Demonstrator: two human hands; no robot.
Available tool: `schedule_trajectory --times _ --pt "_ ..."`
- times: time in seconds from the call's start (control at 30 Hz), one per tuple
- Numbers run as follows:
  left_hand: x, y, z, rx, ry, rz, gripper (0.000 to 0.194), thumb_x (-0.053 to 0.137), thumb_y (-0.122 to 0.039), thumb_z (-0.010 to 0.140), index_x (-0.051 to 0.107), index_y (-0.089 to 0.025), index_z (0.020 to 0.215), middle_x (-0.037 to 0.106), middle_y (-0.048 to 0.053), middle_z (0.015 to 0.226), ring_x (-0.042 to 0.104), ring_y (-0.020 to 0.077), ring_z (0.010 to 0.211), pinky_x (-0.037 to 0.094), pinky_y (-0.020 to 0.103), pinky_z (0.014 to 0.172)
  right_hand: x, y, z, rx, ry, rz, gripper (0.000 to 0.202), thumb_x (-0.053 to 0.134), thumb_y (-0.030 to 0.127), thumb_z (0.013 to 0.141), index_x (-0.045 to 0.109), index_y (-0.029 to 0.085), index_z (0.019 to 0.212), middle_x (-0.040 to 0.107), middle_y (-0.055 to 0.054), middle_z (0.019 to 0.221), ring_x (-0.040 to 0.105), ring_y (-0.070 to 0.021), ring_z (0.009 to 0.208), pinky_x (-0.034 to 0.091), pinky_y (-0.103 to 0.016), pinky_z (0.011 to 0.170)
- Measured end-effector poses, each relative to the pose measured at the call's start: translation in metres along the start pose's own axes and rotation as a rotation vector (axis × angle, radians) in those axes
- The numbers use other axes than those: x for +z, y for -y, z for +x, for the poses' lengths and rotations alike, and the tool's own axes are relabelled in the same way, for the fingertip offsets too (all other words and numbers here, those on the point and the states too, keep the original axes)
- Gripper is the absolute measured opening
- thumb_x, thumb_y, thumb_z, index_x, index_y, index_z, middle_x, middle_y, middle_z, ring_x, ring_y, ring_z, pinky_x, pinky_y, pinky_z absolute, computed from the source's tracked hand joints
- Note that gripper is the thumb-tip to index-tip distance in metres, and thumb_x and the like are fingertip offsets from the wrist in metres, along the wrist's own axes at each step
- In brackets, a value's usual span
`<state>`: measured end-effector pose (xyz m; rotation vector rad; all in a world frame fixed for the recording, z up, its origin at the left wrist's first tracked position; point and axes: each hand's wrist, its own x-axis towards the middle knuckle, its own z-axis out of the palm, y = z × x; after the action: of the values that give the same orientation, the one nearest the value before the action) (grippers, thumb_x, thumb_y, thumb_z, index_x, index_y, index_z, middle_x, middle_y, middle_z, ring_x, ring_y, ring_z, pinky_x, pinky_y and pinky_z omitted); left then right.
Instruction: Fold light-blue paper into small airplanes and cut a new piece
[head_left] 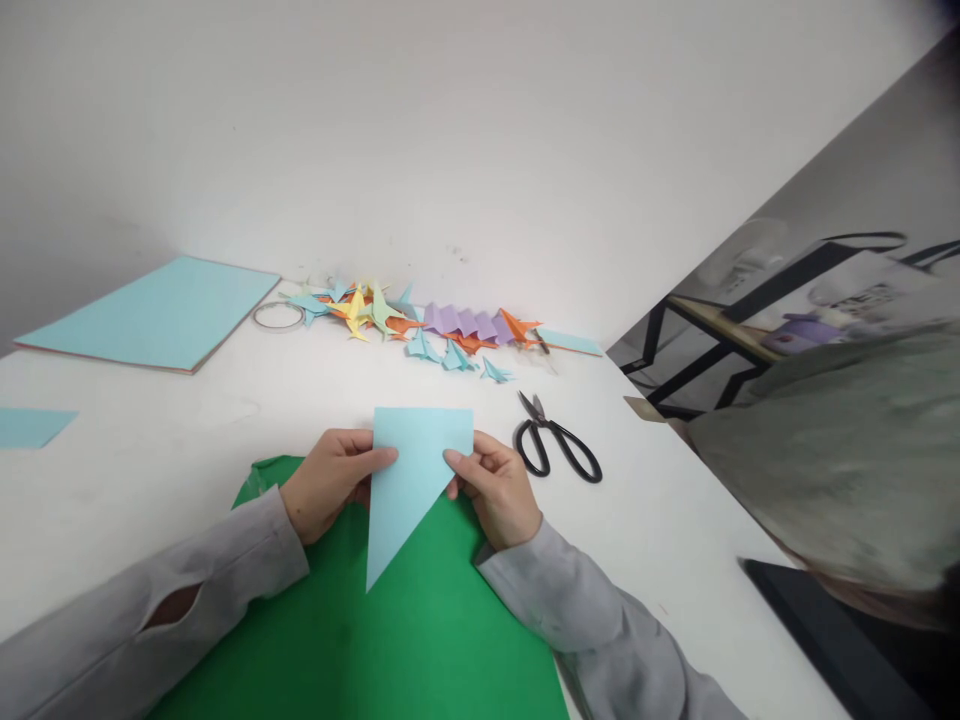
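A light blue sheet of paper point(412, 480) hangs between my hands, with a straight top edge, a slanted lower right edge and a point at the bottom left. My left hand point(337, 478) pinches its left edge, thumb on the front. On the right edge, my right hand point(496, 485) grips it the same way, thumb on the front and fingers behind. Beneath the paper lies a green mat point(360, 650). Black-handled scissors point(551, 440) rest with blades apart to the right of my right hand.
Folded paper cranes point(367, 308) and a pleated purple strip point(465, 323) lie along the wall. A stack of blue sheets point(157, 315) is at the back left, beside a ring point(278, 316). A smaller blue piece point(34, 427) sits at the left edge. A dark flat object point(810, 630) is at right.
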<state>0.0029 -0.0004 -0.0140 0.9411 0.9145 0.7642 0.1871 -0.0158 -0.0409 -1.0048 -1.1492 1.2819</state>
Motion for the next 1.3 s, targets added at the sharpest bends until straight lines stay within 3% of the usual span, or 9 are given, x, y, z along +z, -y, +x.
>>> schedule_trajectory --times 0.2,0.4,0.6,0.87,1.0,1.3 --pt "0.000 0.001 0.000 0.022 0.027 0.024 0.029 0.068 -0.033 0.064 0.067 -0.012 0.084 0.063 0.003 0.064 0.053 0.0122 0.051 0.040 0.024 0.046 0.000 0.001 0.000 0.027 0.019 0.011 0.013 0.067 0.027 0.069 0.063 0.015 0.073 0.056 0.003 0.041 0.048 -0.0088 0.037 0.034 -0.021 0.040" --pt "-0.001 0.000 0.000 0.028 0.028 -0.001 0.028 0.069 -0.030 0.062 0.067 -0.012 0.084 0.061 0.002 0.061 0.051 0.0117 0.051 0.040 0.024 0.047 0.002 0.008 0.001 0.113 -0.007 0.163 0.008 0.067 0.022 0.063 0.064 0.014 0.062 0.057 0.002 0.043 0.051 -0.0095 0.036 0.037 -0.020 0.039" --pt "-0.001 -0.004 0.001 -0.004 0.030 -0.051 0.023 0.067 -0.025 0.062 0.067 -0.010 0.079 0.057 0.000 0.055 0.049 0.0095 0.047 0.039 0.023 0.047 -0.001 0.013 0.002 0.175 0.067 0.242 0.011 0.062 0.022 0.064 0.067 0.012 0.066 0.061 -0.003 0.042 0.055 -0.0125 0.037 0.040 -0.021 0.041" --pt "-0.008 -0.005 0.003 0.006 0.071 -0.094 0.008 0.063 -0.019 0.064 0.059 -0.012 0.062 0.054 -0.002 0.051 0.048 0.0083 0.045 0.040 0.022 0.046 -0.002 0.014 0.003 0.168 0.091 0.217 0.012 0.064 0.025 0.065 0.064 0.013 0.067 0.061 -0.003 0.043 0.056 -0.0136 0.037 0.041 -0.022 0.040" --pt "-0.008 -0.006 0.003 0.019 0.070 -0.109 0.012 0.064 -0.018 0.063 0.055 -0.013 0.057 0.052 -0.003 0.049 0.047 0.0077 0.044 0.039 0.021 0.044 -0.002 0.014 0.003 0.157 0.071 0.248 0.011 0.068 0.024 0.063 0.062 0.015 0.060 0.060 -0.001 0.041 0.057 -0.0136 0.039 0.043 -0.022 0.042" --pt "-0.006 -0.003 0.003 0.074 0.040 -0.005 0.016 0.068 -0.021 0.060 0.054 -0.014 0.058 0.049 -0.005 0.050 0.043 0.0070 0.045 0.036 0.020 0.044 -0.002 0.011 0.003 0.159 0.082 0.203 0.012 0.070 0.022 0.061 0.064 0.014 0.066 0.062 -0.001 0.047 0.058 -0.0124 0.041 0.046 -0.021 0.042"
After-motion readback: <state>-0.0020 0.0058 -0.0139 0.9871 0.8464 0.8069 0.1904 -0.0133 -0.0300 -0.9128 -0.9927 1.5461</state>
